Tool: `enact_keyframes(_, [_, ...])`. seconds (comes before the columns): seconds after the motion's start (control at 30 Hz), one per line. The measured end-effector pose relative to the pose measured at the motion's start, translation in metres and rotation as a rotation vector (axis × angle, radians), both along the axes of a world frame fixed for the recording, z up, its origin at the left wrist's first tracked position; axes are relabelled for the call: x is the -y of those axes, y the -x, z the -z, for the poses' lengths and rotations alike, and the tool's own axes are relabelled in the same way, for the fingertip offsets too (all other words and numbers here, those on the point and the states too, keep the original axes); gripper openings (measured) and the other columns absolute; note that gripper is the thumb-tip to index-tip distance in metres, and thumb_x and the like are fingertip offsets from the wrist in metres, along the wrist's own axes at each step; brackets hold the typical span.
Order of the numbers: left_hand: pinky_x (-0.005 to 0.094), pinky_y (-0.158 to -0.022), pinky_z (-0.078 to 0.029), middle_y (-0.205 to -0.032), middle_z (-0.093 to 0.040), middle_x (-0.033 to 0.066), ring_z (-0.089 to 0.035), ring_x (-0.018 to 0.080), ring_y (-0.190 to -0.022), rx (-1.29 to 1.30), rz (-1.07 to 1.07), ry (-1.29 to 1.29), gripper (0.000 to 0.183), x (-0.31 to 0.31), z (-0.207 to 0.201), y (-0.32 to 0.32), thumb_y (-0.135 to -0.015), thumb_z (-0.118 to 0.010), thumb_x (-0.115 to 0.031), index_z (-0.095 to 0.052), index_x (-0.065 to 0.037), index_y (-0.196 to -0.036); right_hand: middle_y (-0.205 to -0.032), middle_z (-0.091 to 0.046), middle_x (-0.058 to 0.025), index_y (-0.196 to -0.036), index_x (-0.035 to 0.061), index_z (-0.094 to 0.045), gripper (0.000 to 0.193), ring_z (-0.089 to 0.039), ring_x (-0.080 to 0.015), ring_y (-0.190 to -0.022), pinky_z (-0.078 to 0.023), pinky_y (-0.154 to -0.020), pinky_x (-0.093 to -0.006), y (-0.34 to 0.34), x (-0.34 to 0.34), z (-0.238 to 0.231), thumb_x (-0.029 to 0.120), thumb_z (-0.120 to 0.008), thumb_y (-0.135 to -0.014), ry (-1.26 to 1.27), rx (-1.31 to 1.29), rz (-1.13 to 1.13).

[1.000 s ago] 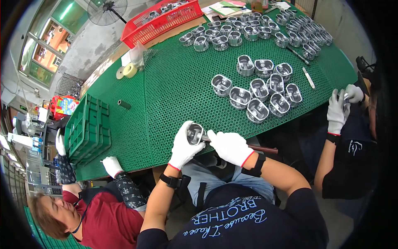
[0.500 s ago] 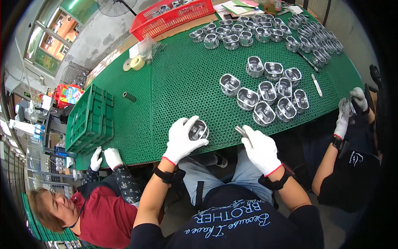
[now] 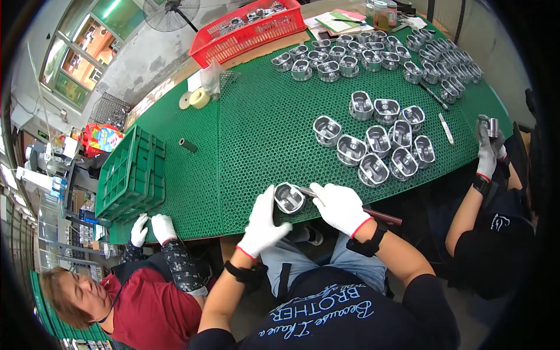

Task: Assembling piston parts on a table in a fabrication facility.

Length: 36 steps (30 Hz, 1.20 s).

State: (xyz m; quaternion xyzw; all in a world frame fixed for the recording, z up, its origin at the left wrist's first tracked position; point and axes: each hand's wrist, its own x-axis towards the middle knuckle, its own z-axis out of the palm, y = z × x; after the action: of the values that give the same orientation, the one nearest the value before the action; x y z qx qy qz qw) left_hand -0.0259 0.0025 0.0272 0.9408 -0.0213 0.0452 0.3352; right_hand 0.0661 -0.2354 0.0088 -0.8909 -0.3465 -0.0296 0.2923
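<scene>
A silver metal piston [image 3: 289, 198] rests near the front edge of the green mesh-topped table [image 3: 256, 137], its hollow side facing up. My gloved left hand [image 3: 263, 224] cups its left side, the fingers along the rim and the thumb lower down. In my gloved right hand [image 3: 339, 209] is a rod-like tool with a metal tip [image 3: 306, 191] and a dark brown handle [image 3: 382, 217]. That tip touches or nearly touches the piston's right rim; the grip hides the tool's middle. Several more pistons [image 3: 373, 169] stand in a group to the right.
Many pistons [image 3: 370, 60] fill the far right, near a white marker [image 3: 446, 128]. A red basket [image 3: 248, 35] stands at the back; green crates [image 3: 131, 172], a short dark tube [image 3: 188, 145] and tape rolls [image 3: 199, 98] are left. People sit left and right; the right one holds a metal part [image 3: 493, 127].
My right hand has moved left, bringing the tool's tip to the piston. The piston has shifted slightly right and nearer, with my left hand beside it. The view has tilted a little.
</scene>
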Motion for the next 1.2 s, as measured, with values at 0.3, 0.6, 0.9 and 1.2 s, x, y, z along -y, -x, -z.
enact_keyframes(0.3, [0.0466,-0.096,-0.054,-0.120,-0.064,0.0160,-0.065,0.0367,-0.105,0.223,0.015,0.015,0.094,0.014,0.020,-0.032,-0.064,-0.093,-0.025,-0.051,-0.002,-0.145,-0.081,-0.066,-0.0129,-0.120,0.0117,-0.064,0.031,-0.069,-0.0340,-0.070,-0.055,-0.061,-0.0475,0.011,0.006,-0.009,0.035,-0.063,-0.099,0.121,-0.058,-0.144])
enact_keyframes(0.6, [0.0450,-0.094,-0.054,-0.116,-0.062,0.0167,-0.065,0.0354,-0.105,0.168,-0.037,0.073,0.089,0.017,0.024,-0.036,-0.065,-0.091,-0.023,-0.053,-0.004,-0.144,-0.079,-0.065,-0.0128,-0.120,0.0094,-0.061,0.032,-0.068,-0.0341,-0.067,-0.055,-0.060,-0.0471,0.009,0.003,-0.005,0.033,-0.063,-0.099,0.110,-0.060,-0.144])
enact_keyframes(0.9, [0.0446,-0.095,-0.054,-0.117,-0.062,0.0155,-0.065,0.0350,-0.106,0.172,-0.029,0.088,0.087,0.017,0.024,-0.032,-0.066,-0.090,-0.022,-0.053,-0.004,-0.143,-0.080,-0.065,-0.0117,-0.117,0.0084,-0.060,0.030,-0.069,-0.0323,-0.066,-0.056,-0.059,-0.0450,0.022,-0.003,-0.010,0.033,-0.063,-0.100,0.166,-0.069,-0.068])
enact_keyframes(1.2, [0.0437,-0.093,-0.054,-0.116,-0.062,0.0146,-0.065,0.0336,-0.105,0.103,0.009,0.009,0.086,0.010,0.012,-0.037,-0.067,-0.088,-0.022,-0.051,-0.004,-0.143,-0.080,-0.065,-0.0110,-0.117,0.0068,-0.059,0.031,-0.069,-0.0301,-0.067,-0.056,-0.058,-0.0438,0.023,-0.010,-0.009,0.034,-0.063,-0.101,0.215,-0.026,-0.061])
